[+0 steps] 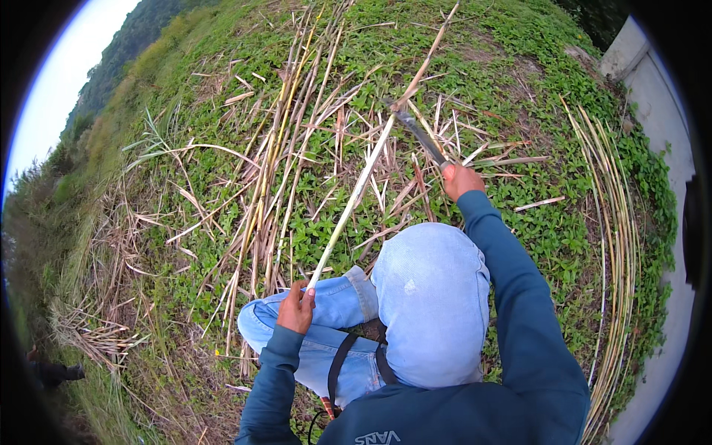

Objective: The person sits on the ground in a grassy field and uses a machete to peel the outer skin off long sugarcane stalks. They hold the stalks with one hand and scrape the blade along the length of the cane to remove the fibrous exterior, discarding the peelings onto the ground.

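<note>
Blue-jeaned knees fill the near middle, hemmed on the right by a curved bundle of cut stalks and a pale concrete edge, with open green groundcover between. Loose dry stalks litter the far left ground. Left hand grips a pale peeled stalk slanting far-right; right hand is closed on a long knife whose blade meets it.

A carpet of low green creeping plants covers the ground out here. Left of it, dry brown grass and loose cut stalks lie scattered and heaped. Along its right edge runs a neat bundle of pale canes, and beyond those a grey concrete slab. Far past its upper left, a wooded hillside rises under flat, pale sky.
</note>
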`<control>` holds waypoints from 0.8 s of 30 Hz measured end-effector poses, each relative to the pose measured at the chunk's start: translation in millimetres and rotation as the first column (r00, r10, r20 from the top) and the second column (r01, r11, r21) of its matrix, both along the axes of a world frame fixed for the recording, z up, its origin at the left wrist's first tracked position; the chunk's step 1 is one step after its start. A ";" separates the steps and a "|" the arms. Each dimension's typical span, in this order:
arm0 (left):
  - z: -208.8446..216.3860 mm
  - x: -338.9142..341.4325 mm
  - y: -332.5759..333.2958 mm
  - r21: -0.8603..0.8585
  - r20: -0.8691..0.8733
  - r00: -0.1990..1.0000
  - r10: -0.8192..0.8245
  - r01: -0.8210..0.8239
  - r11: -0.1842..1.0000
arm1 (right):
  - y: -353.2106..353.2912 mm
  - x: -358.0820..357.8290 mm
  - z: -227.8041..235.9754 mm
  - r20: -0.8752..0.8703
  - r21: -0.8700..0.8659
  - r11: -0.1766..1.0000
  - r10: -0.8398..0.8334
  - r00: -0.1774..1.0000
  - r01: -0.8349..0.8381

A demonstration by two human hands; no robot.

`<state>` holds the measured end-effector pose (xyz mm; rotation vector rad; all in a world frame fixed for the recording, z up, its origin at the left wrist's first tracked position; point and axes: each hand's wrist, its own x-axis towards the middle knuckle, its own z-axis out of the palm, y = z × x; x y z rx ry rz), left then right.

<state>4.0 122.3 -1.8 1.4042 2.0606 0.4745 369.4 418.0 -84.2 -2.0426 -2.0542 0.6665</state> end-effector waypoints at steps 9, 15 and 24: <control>14.6 -6.6 18.2 -0.308 0.504 0.830 0.240 -0.087 0.947 | -82.5 -21.3 -25.4 -0.080 -0.107 0.969 0.215 0.973 -0.223; 32.6 -15.0 11.7 -0.351 0.530 0.802 0.277 -0.090 0.932 | -57.4 -9.0 10.7 0.040 -0.094 0.893 0.445 0.895 -0.440; 29.0 -19.9 3.4 -0.385 0.643 0.698 0.316 -0.062 0.921 | -31.8 -3.6 -3.5 0.020 0.053 0.978 0.203 0.979 -0.204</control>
